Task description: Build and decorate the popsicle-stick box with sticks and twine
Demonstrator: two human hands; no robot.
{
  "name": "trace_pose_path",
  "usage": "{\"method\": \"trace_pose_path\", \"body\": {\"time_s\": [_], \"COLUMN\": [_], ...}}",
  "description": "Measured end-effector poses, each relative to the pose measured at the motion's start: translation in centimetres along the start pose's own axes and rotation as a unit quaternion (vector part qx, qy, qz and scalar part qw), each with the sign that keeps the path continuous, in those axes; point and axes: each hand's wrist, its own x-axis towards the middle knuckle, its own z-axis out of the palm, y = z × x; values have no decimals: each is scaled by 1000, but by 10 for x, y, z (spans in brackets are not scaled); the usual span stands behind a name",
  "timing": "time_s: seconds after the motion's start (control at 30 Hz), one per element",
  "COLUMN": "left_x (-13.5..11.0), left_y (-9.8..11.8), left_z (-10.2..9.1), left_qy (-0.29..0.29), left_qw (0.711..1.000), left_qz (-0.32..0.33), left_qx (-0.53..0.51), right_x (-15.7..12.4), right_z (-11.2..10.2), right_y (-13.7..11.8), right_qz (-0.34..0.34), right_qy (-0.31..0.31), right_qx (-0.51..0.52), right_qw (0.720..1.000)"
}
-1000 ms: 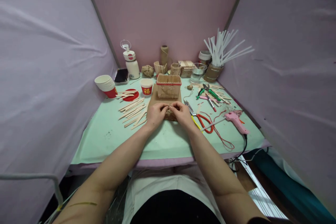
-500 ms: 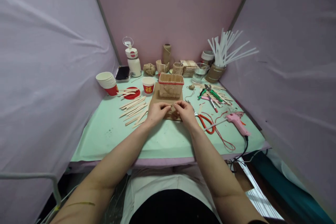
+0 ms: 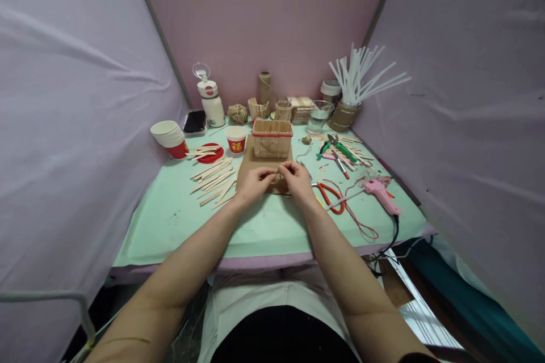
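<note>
My left hand (image 3: pixel 252 184) and my right hand (image 3: pixel 297 180) meet over a brown cardboard sheet (image 3: pixel 247 165) on the green table (image 3: pixel 179 215). Both pinch a small thin piece between their fingertips; it looks like a bit of twine or a stick, too small to name. Just behind them on the cardboard stands a small basket of wooden sticks (image 3: pixel 272 138) with a red rim. Loose wooden sticks (image 3: pixel 213 180) lie left of my left hand. Red-handled scissors (image 3: pixel 330 197) lie right of my right hand.
A pink glue gun (image 3: pixel 380 193) with its cord, red string (image 3: pixel 360 221) and green pliers (image 3: pixel 340 151) lie at the right. Paper cups (image 3: pixel 170 137), a red cup (image 3: pixel 236 139), a white bottle (image 3: pixel 209 102), twine rolls and a jar of white sticks (image 3: pixel 347 108) line the back. Fabric walls close in.
Both hands stay pinched together over the cardboard with only small finger movement. The view shifted slightly as my head moved.
</note>
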Motion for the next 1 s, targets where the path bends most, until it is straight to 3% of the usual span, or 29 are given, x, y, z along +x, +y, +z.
{"method": "trace_pose_path", "body": {"time_s": [0.57, 0.83, 1.0], "left_x": [2, 2, 2], "left_y": [-5, -4, -3], "left_z": [1, 1, 1], "left_qy": [-20, -28, -16], "left_qw": [1000, 998, 997], "left_qz": [-7, -35, -55], "left_qx": [-12, -47, -57], "right_x": [0, -2, -3], "right_z": [1, 1, 2], "right_y": [2, -1, -4], "right_qz": [22, 85, 92], "right_qy": [-18, -38, -24], "right_qx": [5, 120, 139], "right_qw": [1000, 988, 986]}}
